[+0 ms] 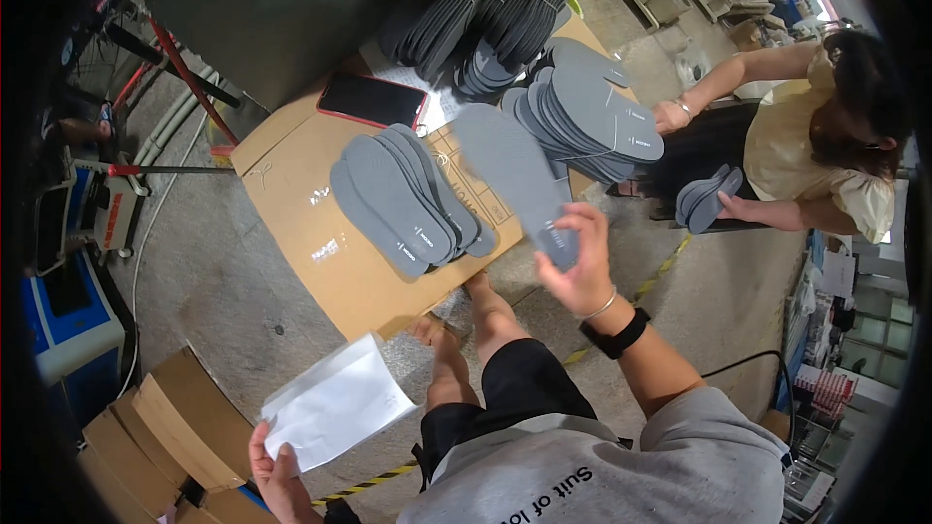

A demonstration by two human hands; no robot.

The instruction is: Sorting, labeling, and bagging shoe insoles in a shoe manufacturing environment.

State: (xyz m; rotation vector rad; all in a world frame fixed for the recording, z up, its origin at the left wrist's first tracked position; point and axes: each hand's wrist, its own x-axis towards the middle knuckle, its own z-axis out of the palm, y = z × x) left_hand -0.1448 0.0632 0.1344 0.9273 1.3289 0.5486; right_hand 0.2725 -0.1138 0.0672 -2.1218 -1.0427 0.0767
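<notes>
Head view: left hand (277, 477) pinches paper (337, 405) above floor (218, 277); right hand (585, 277), fingers curled, grips insole (510, 170) across cardboard (286, 170) edge.

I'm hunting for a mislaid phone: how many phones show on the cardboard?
1: a red-edged phone, lying just beyond the nearer pile of grey insoles. The insole stacks could hide another.

Counted by kind: one red-edged phone (373, 102), far; one white sheet (335, 403) in one left hand (279, 475); one single grey insole (510, 175) in one right hand (580, 262); one near-left insole pile (388, 204); one larger right-hand insole pile (592, 112); two banded dark bundles (432, 15), far; one co-worker (796, 146), right. Insoles within piles overlap too closely to count.
</notes>
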